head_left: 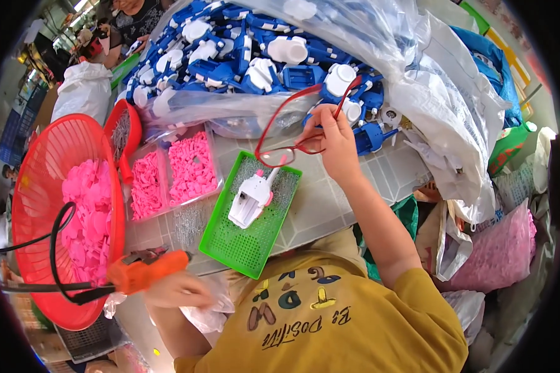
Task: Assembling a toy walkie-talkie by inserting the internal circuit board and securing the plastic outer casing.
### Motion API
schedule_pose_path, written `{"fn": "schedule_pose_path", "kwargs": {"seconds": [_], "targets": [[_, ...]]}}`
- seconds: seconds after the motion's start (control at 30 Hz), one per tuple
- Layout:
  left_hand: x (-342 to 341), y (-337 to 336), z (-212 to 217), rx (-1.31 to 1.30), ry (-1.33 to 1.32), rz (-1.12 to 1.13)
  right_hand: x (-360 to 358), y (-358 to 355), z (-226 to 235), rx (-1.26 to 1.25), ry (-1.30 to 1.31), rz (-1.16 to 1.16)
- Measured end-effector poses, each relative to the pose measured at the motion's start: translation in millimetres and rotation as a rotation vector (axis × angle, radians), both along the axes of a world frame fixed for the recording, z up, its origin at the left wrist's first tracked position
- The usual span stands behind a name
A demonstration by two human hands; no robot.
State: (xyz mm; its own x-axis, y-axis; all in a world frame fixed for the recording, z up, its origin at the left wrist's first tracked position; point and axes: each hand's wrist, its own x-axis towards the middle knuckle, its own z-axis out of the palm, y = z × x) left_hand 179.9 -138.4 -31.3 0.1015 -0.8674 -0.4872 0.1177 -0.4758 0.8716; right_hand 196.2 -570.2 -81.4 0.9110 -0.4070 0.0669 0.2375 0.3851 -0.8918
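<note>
My right hand (336, 137) pinches a pair of red-framed eyeglasses (290, 152), raised over the far end of a green perforated tray (249, 248). Inside that tray a white plastic part (250, 202) with small pink pieces lies on many fine metal bits. At lower left, my left hand (179, 290) is beside an orange power tool (149, 271) with black cables. The tool covers part of this hand, and whether the fingers grip anything cannot be made out.
A red basket (34, 161) of pink parts stands left, near clear boxes of small pink pieces (191, 165) and a red scoop (128, 158). Blue-and-white plastic parts (249, 56) fill a large clear bag behind. Sacks (454, 118) crowd the right; another person (137, 25) is far left.
</note>
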Motion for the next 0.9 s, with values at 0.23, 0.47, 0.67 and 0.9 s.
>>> {"fn": "schedule_pose_path", "kwargs": {"seconds": [0.23, 0.47, 0.67, 0.9], "targets": [[38, 45, -87, -0.623, -0.931, 1.329, 0, 27, -4, 0.165, 0.052, 0.350], [102, -55, -36, -0.743, 0.092, 0.654, -5, 57, 36, 0.058, 0.054, 0.341], [84, -69, 1, -0.043, -0.621, 1.242, -33, 33, 35, -0.137, 0.013, -0.105], [3, -48, -15, 0.140, -0.858, 0.908, -68, 7, 52, -0.134, 0.012, -0.156]]}}
